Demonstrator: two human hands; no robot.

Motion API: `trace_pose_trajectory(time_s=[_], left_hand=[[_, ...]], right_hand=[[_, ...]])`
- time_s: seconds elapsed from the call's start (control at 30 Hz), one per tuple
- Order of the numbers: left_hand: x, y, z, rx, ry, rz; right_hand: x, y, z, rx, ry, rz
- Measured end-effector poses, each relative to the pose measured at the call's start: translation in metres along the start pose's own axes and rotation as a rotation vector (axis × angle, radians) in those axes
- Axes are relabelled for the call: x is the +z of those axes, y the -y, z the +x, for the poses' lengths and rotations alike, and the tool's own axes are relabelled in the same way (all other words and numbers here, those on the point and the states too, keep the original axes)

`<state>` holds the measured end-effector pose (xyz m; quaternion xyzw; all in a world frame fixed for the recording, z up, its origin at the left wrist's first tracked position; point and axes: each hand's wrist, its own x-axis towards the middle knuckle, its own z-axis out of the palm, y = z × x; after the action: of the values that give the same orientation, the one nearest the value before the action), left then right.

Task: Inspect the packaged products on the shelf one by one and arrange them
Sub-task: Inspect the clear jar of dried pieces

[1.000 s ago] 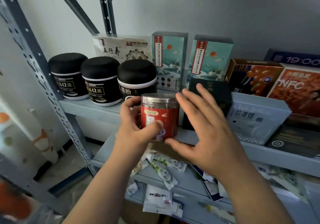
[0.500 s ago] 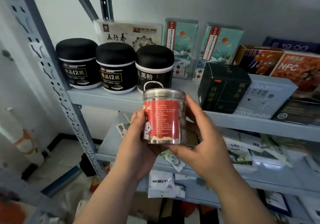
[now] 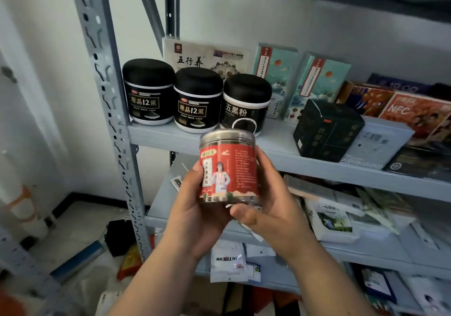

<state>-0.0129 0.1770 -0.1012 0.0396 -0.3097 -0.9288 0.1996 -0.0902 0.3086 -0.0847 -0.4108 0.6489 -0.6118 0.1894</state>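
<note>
Pale wall behind grey slotted-steel shelving point(image 3: 107, 96), with the upper shelf point(image 3: 275, 144) crossing the view from 9 to 3 o'clock. Near the middle, in front of that shelf's front edge and clear of it, a red-labelled jar point(image 3: 229, 169), upright, of clear plastic with a clear screw lid, a printed figure on the label facing the camera. Held in the air by both hands: left hand point(image 3: 197, 218) at 8 o'clock of the jar, fingers curled round the back and thumb pressed on the label's left side; right hand point(image 3: 275, 208) at 4 o'clock, fingers wrapped round the right wall and thumb tucked under the base rim. On the upper shelf at 11 o'clock of the jar, three black tubs point(image 3: 197, 98) in a row, upright and touching side to side. Behind them, against the wall, a white flat box point(image 3: 207, 57). At 1 o'clock, two teal boxes point(image 3: 319, 81) standing side by side; at 2 o'clock, a dark green box point(image 3: 327, 130) near the front edge, just beside a pale grey box point(image 3: 375, 142); farther toward 3 o'clock, an orange carton point(image 3: 415, 113). On the lower shelf point(image 3: 166, 201), at 4 o'clock of the jar, loose packets point(image 3: 332, 220) lying flat and overlapping; at 6 o'clock, below the hands, a white sachet point(image 3: 227, 259).
</note>
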Motion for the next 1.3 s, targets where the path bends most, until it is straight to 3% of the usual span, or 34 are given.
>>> trace_pose_trajectory(time_s=[0.1, 0.2, 0.63, 0.83, 1.03, 1.17, 1.3], left_hand=[[-0.006, -0.007, -0.001, 0.118, -0.024, 0.022], [-0.007, -0.011, -0.007, 0.178, -0.024, 0.016], [-0.025, -0.036, -0.016, 0.127, 0.113, 0.19], [-0.025, -0.042, -0.012, 0.183, 0.047, 0.41], [-0.026, -0.048, -0.006, 0.156, -0.013, 0.391], [-0.029, -0.046, -0.005, 0.095, -0.076, 0.415], [-0.025, -0.045, -0.005, -0.093, -0.184, 0.385]], right_hand=[[0.01, 0.01, 0.004, -0.004, 0.081, 0.055], [0.021, 0.01, 0.007, -0.015, 0.033, 0.088], [0.035, 0.004, 0.024, -0.036, 0.002, 0.117], [0.03, -0.002, 0.03, -0.022, -0.052, 0.173], [0.025, -0.008, 0.043, 0.014, -0.086, 0.28], [0.022, -0.012, 0.05, 0.093, -0.095, 0.295], [0.016, -0.017, 0.058, 0.344, -0.015, 0.255]])
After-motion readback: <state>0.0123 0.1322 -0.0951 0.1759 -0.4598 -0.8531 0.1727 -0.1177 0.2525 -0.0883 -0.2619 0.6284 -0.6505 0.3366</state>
